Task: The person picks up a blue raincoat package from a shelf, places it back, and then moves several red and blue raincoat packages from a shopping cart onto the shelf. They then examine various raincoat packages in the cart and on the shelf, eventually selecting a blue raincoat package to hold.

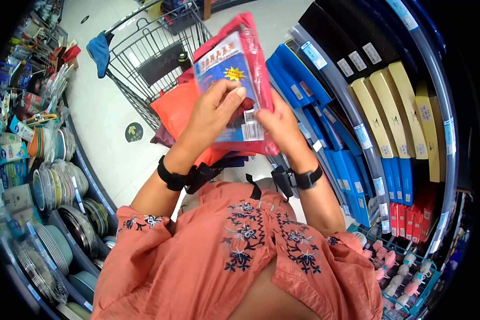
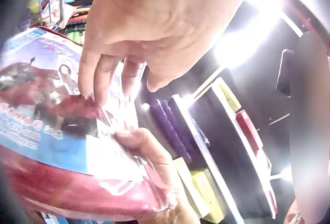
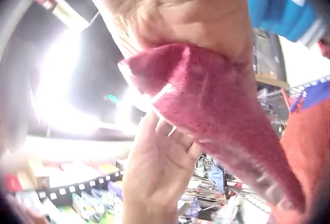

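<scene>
A flat, clear-wrapped package of dark pink fabric (image 1: 255,53) is held up in front of the body. Its printed card (image 1: 217,63) carries a yellow starburst and a barcode. My right hand (image 1: 287,127) grips the package's right edge, thumb on the front and the other fingers hidden behind it. My left hand (image 1: 214,109) lies over the card, its fingertips touching the wrapper. In the left wrist view, the left fingers (image 2: 105,77) point down onto the plastic, with the thumb apart from it. The right wrist view shows the pink back of the package.
Beyond the package stands a wire shopping cart (image 1: 138,58) with a blue cloth (image 1: 97,53) on its corner and an orange bag (image 1: 177,106). Plates (image 1: 53,245) fill the left shelves. Blue boxes (image 1: 352,181) and yellow boxes (image 1: 386,112) line the right shelves.
</scene>
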A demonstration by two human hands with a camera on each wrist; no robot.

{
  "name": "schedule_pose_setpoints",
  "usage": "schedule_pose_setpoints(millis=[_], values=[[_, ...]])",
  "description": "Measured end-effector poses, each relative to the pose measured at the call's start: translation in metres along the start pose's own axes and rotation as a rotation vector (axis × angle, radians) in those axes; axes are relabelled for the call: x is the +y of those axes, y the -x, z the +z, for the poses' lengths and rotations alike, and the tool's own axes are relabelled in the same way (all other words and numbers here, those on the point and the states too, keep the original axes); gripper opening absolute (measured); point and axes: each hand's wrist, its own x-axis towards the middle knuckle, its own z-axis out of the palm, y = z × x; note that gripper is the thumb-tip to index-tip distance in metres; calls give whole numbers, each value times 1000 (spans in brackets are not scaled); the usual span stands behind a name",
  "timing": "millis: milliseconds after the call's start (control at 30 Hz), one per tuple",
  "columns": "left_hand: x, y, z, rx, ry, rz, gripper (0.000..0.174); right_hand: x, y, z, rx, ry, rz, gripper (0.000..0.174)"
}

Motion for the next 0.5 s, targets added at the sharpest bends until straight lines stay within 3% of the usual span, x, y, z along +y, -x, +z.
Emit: schedule_pose_setpoints(millis=[33, 100, 133, 233, 300, 433, 500], values=[[-3, 0, -5, 34, -108, 114, 24, 2, -3, -1, -24, -228, 126, 46], [-16, 1, -17, 109, -319, 327, 25, 23, -5, -2, 7, -392, 269, 42], [-26, 5, -31, 149, -493, 306, 27, 55, -10, -7, -12, -496, 316, 38], [-74, 24, -79, 208, -564, 145, 31, 102, -11, -11, -18, -550, 488, 36], [-111, 43, -109, 293, -652, 28, 34, 140, -13, -23, -154, -618, 568, 34], [-138, 76, -122, 334, -316, -399, 41, 168, 1, -40, -131, -568, 647, 36], [-147, 82, -113, 315, -266, -447, 42, 174, 4, -44, -121, -436, 672, 37]])
